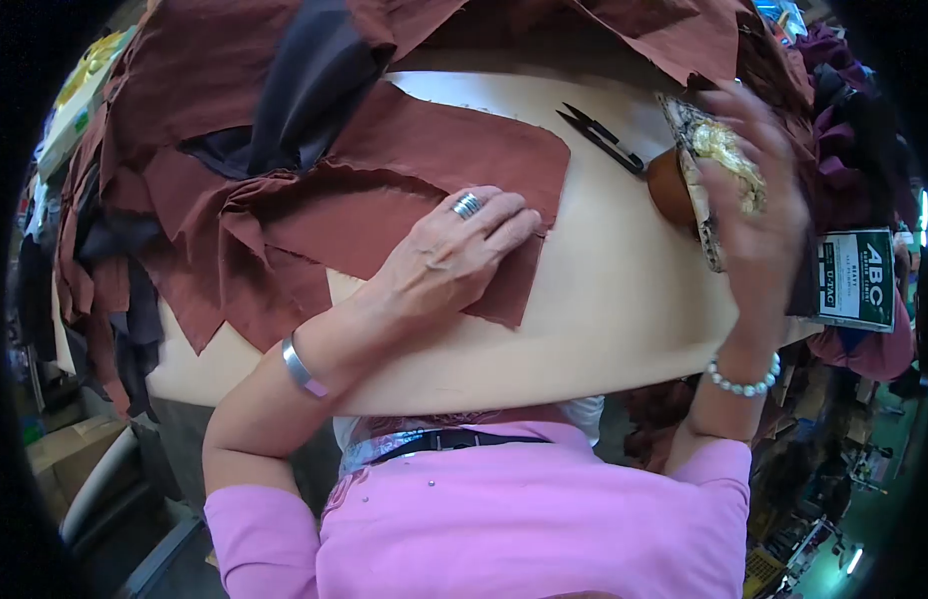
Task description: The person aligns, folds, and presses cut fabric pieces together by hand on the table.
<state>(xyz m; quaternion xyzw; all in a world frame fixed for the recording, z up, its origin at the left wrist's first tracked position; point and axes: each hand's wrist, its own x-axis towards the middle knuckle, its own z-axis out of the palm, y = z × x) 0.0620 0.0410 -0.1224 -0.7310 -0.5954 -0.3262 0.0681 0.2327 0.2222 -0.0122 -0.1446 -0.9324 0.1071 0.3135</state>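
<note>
My left hand (pixel 459 255), with a silver ring and a bracelet, is on the reddish-brown fabric (pixel 514 165) near its right edge. Its fingers are curled in and closed on the cloth; the fingertips are partly hidden. My right hand (pixel 753 190), wearing a pearl bracelet, is raised at the right side of the table and smeared by motion. Just behind it stands a patterned pad with a shiny yellowish mass (pixel 728 150) on it, against a round brown object (pixel 671 188). Black thread snips (pixel 606 138) lie left of the pad, their blades pointing away.
More brown cloth (pixel 144 80) and a dark strip of cloth (pixel 309 90) are heaped along the left and far side of the pale table (pixel 584 339). A green-and-white "ABC" box (pixel 856 280) sits at the right edge. Purple cloth (pixel 833 135) hangs beyond it.
</note>
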